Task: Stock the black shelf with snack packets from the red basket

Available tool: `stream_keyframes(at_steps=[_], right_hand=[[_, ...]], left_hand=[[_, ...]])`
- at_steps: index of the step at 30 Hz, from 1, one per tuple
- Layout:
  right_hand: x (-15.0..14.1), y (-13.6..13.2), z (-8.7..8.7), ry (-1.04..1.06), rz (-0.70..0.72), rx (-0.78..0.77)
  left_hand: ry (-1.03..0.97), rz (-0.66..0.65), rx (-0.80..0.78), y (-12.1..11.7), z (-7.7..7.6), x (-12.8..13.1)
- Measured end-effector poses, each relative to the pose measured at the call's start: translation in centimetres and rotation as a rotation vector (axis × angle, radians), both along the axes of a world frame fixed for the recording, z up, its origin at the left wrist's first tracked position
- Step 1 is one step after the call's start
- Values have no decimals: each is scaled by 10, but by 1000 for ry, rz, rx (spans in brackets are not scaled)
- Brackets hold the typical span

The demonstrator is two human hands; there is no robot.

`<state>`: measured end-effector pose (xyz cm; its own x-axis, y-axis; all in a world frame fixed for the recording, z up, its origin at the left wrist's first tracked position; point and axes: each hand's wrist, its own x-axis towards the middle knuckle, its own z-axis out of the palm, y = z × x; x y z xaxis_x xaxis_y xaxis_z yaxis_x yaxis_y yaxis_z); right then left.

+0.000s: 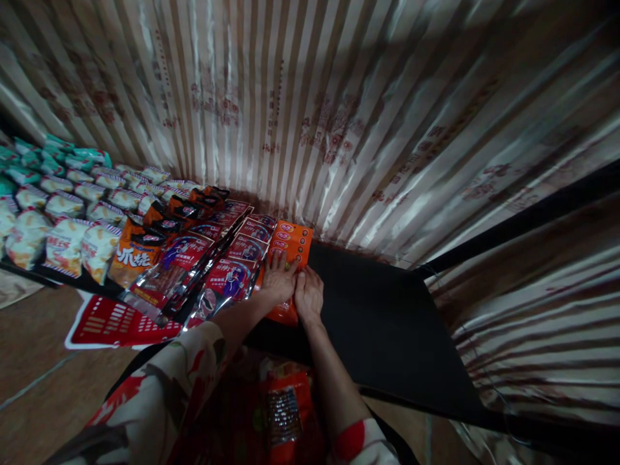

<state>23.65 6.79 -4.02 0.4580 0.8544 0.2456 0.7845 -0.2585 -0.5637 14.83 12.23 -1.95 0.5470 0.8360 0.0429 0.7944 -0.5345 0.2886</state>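
Flat on a row of orange snack packets [293, 236] lies my left hand [279, 279], its fingers spread. Against the right edge of the same packets rests my right hand [309, 292], fingers extended and close together. The orange packets overlap one another on a black shelf [378, 323]. To their left, near my left forearm, are dark red snack packets [232, 274] in overlapping rows. More orange packets [285, 413] are below, in front of my body, in dim light; what holds them is hard to make out.
Farther left stand orange-and-black bags [133, 248], white snack bags [65, 242] and green bags [53, 152]. A red and white sign or basket [111, 323] shows below the shelf's front edge. Striped, shiny curtain sheeting [300, 97] hangs behind, with a dark bar [523, 216] at the right.
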Motion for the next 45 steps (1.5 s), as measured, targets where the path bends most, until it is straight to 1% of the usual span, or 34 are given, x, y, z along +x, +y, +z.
stream_keyframes(at_steps=[7,11,15,23,28,33,36,45], right_hand=[[-3,3,-6,-73,-22,0],[-3,3,-7,-82,-47,5],[-3,2,-6,-87,-37,19],[-2,3,-6,-72,-48,44],[-3,3,-8,-71,-59,49],[-3,4,-9,-89,-65,47],[-3,5,-10,-97,-66,40],[-3,6,-10,-41,-79,40]], left_hand=[[31,-3,47,1,-3,1],[33,-5,59,1,-1,1],[37,-10,61,2,2,2],[62,-4,112,1,1,6],[64,-9,107,2,3,6],[42,25,137,3,-4,10],[60,14,173,3,-9,11],[78,-17,222,2,-8,10]])
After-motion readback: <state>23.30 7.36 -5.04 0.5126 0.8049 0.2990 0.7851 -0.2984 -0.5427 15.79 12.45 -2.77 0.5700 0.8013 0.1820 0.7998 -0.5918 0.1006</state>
